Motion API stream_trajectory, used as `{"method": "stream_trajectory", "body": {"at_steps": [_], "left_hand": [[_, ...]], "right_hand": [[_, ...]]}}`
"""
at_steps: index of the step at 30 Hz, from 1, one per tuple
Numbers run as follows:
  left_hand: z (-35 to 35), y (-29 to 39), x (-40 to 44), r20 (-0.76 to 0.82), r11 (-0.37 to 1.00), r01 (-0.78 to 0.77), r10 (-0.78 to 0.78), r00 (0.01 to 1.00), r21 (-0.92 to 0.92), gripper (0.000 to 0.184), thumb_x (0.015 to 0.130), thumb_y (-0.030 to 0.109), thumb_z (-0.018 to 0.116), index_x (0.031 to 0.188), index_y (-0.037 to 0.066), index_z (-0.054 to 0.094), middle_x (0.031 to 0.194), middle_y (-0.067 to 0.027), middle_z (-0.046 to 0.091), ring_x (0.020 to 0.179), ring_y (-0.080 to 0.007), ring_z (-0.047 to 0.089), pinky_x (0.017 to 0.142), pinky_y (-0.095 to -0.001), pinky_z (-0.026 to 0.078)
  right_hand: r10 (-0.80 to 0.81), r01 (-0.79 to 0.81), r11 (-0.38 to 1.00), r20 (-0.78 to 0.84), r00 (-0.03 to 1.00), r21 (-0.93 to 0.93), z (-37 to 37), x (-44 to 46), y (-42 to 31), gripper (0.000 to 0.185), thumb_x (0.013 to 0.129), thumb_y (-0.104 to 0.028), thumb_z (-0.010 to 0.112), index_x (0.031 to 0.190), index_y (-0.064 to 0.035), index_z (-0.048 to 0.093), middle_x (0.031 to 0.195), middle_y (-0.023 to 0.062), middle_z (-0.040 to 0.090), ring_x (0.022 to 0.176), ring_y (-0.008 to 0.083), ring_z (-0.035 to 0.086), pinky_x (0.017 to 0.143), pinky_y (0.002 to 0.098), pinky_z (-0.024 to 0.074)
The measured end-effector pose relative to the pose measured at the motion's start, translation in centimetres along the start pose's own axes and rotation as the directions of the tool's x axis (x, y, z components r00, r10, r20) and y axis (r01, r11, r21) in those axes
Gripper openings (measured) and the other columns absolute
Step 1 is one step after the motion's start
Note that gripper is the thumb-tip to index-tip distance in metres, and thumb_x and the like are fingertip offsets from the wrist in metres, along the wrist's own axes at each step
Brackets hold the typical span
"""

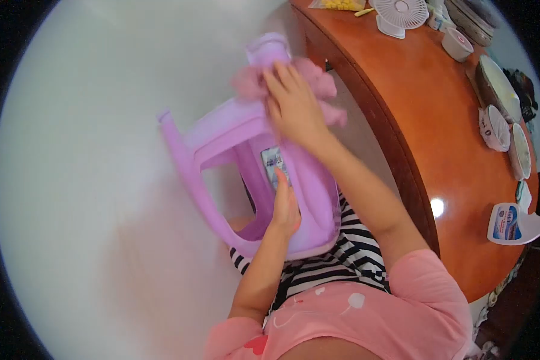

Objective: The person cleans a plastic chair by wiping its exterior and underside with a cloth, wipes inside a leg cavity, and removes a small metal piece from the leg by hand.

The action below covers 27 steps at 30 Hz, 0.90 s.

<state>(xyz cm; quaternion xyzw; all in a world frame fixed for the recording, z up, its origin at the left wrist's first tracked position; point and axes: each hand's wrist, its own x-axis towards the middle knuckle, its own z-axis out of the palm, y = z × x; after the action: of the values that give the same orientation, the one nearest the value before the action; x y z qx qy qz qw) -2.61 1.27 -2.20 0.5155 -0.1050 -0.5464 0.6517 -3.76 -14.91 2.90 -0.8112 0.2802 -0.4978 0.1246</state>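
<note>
Head view, purple stool [222, 123]: over striped trousers [366, 255], beneath the fingers of both hands.
Left hand [287, 207]: laid along the stool's inner wall, fingertips at a sticker [271, 159] — cannot tell whether they grip.
Right hand [298, 108]: fingers, slightly blurred, hold pink cloth [319, 83] against a stool leg.
Brown table [414, 120]: right of all fingers.

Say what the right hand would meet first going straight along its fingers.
The right hand would likely meet the upper end of the purple plastic piece first; blur leaves the depth unclear.
</note>
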Motion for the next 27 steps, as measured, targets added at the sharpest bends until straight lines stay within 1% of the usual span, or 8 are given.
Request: {"method": "stream_trajectory", "body": {"at_steps": [2, 5, 11, 12, 14, 18, 23, 27], "left_hand": [[-0.3, 0.6, -0.7, 0.317, 0.985, 0.095, -0.045, 0.947, -0.146, 0.079, 0.088, 0.062, 0.025, 0.136, -0.001, 0.023, 0.136, -0.0092, 0.036, 0.126, -0.0233, 0.031, 0.106, -0.0363, 0.021], [-1.2, -0.1, -0.3, 0.349, 0.908, 0.242, -0.117, 0.93, -0.341, 0.085, 0.084, 0.067, 0.026, 0.135, -0.002, 0.026, 0.135, -0.0105, 0.037, 0.124, -0.0225, 0.034, 0.105, -0.0349, 0.022], [-1.8, -0.4, -1.1, 0.405, 0.83, 0.217, 0.012, 0.914, -0.513, 0.078, 0.085, 0.065, 0.027, 0.13, 0.003, 0.036, 0.131, -0.0104, 0.043, 0.121, -0.0244, 0.039, 0.101, -0.0381, 0.03], [-1.6, -0.6, -1.6, 0.437, 0.822, 0.227, 0.03, 0.899, -0.522, 0.075, 0.086, 0.064, 0.026, 0.129, 0.004, 0.038, 0.13, -0.0098, 0.043, 0.12, -0.0246, 0.04, 0.1, -0.0387, 0.032], [-0.4, -1.5, -2.6, 0.266, 0.835, 0.16, -0.017, 0.964, -0.526, 0.077, 0.086, 0.064, 0.025, 0.132, 0.003, 0.034, 0.133, -0.011, 0.04, 0.123, -0.024, 0.037, 0.103, -0.0373, 0.028], [0.3, -1.3, -2.2, 0.465, 0.829, 0.259, 0.001, 0.885, -0.495, 0.086, 0.084, 0.067, 0.022, 0.134, -0.003, 0.028, 0.135, -0.0101, 0.038, 0.125, -0.0229, 0.033, 0.105, -0.0343, 0.022], [-0.3, -0.5, -1.4, 0.55, 0.765, 0.317, 0.058, 0.833, -0.561, 0.089, 0.082, 0.07, 0.023, 0.134, -0.003, 0.029, 0.134, -0.0116, 0.039, 0.125, -0.0234, 0.034, 0.104, -0.0342, 0.024], [-0.4, -0.2, -1.8, 0.467, 0.772, 0.283, 0.02, 0.884, -0.57, 0.088, 0.082, 0.07, 0.024, 0.131, -0.003, 0.033, 0.132, -0.0133, 0.041, 0.122, -0.0268, 0.037, 0.104, -0.0385, 0.025]], "right_hand": [[-0.028, 0.028, 0.999, -0.004, 1.0, -0.021, 0.9, 1.6, 0.6, 0.043, 0.076, -0.006, 0.052, 0.119, -0.0028, 0.049, 0.129, 0.0225, 0.039, 0.118, 0.0424, 0.036, 0.098, 0.047, 0.0313], [-0.077, 0.082, 0.992, 0.054, 0.996, -0.095, -0.4, -0.8, -0.9, 0.04, 0.073, -0.007, 0.054, 0.114, -0.0054, 0.054, 0.13, 0.0209, 0.039, 0.118, 0.0412, 0.036, 0.098, 0.0473, 0.0315], [0.075, -0.047, 0.995, 0.352, 0.933, -0.086, -8.4, -14.1, -7.2, 0.046, 0.067, -0.003, 0.058, 0.112, -0.0108, 0.058, 0.134, 0.0206, 0.034, 0.122, 0.0435, 0.031, 0.101, 0.0502, 0.0269], [0.112, -0.077, 0.99, 0.333, 0.936, -0.116, -8.8, -14.7, -7.6, 0.047, 0.068, -0.003, 0.057, 0.114, -0.0118, 0.056, 0.135, 0.0212, 0.033, 0.122, 0.0437, 0.03, 0.101, 0.0501, 0.0264], [0.152, -0.107, 0.982, 0.313, 0.938, -0.158, -8.9, -14.5, -7.3, 0.048, 0.069, -0.002, 0.057, 0.116, -0.0127, 0.055, 0.135, 0.0217, 0.032, 0.122, 0.0439, 0.03, 0.101, 0.0501, 0.0259], [0.072, -0.058, 0.986, 0.082, 0.994, -0.158, -5.2, -5.0, -2.8, 0.052, 0.074, -0.003, 0.054, 0.125, -0.0089, 0.045, 0.133, 0.0232, 0.033, 0.121, 0.0418, 0.032, 0.102, 0.0468, 0.0257], [0.098, -0.099, 0.995, 0.083, 0.992, 0.008, -2.4, 0.0, 0.0, 0.061, 0.073, -0.007, 0.058, 0.13, -0.0031, 0.036, 0.133, 0.0233, 0.034, 0.123, 0.0411, 0.031, 0.105, 0.0441, 0.0229], [0.164, -0.167, 0.986, 0.196, 0.967, -0.001, -5.7, -8.8, -3.3, 0.076, 0.069, -0.006, 0.06, 0.135, 0.0023, 0.023, 0.138, 0.023, 0.027, 0.13, 0.0393, 0.021, 0.106, 0.0448, 0.018]]}}
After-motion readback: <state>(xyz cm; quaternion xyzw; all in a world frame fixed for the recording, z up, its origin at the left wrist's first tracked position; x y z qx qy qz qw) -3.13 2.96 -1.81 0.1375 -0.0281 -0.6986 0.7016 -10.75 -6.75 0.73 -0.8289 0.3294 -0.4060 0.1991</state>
